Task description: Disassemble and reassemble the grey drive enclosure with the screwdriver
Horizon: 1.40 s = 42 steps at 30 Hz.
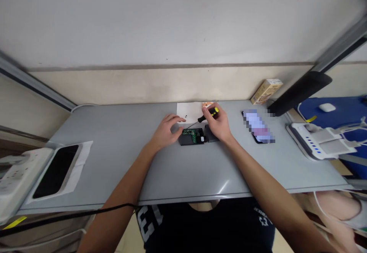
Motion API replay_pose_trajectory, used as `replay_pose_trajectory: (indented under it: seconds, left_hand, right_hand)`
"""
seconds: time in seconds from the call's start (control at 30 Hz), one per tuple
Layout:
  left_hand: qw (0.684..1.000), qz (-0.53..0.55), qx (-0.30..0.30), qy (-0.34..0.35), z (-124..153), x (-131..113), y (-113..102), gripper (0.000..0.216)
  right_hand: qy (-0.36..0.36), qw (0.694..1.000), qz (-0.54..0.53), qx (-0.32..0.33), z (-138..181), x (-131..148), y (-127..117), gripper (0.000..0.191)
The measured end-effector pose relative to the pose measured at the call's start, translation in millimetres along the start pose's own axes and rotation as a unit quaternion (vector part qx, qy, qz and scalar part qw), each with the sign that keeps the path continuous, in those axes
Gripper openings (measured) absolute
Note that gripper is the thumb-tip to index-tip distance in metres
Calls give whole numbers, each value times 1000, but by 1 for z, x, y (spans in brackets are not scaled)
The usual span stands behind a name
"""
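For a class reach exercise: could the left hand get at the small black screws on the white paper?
Probably yes: the left hand lies just beside the screws on the paper, with nothing between them.

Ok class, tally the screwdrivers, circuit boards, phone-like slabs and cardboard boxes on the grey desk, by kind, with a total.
Screwdriver: 1
Circuit board: 1
Phone-like slabs: 2
Cardboard box: 1
Total: 5

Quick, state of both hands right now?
Left hand: open, holding nothing, next to the circuit board.
Right hand: closed, holding a screwdriver.
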<state>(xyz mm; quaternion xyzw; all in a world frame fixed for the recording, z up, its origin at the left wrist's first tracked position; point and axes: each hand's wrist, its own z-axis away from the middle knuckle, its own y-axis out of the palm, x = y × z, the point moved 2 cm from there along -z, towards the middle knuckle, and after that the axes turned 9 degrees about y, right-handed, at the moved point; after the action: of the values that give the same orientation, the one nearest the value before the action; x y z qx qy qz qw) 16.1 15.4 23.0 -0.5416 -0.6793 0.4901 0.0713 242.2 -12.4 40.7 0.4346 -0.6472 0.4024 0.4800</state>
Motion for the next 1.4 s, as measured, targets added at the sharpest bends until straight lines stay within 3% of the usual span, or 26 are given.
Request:
replay_pose_trajectory:
  seconds: [0.2, 0.53, 0.9, 1.4]
  left_hand:
    - [998, -54, 29, 2, 2, 7, 2, 19]
    - [994, 0, 102, -40, 1, -2, 5, 21]
    - [994, -12, 100, -43, 3, 1, 9, 22]
    - [993, -13, 106, -58, 1, -2, 7, 16]
  right_hand:
    - [4, 1000, 27, -3, 1, -3, 0, 38]
    - [-11, 998, 67, 17, 4, 2, 0, 37]
    - [-37, 993, 102, 39, 15, 18, 4, 36]
    - [-46, 993, 103, 18, 14, 9, 3, 35]
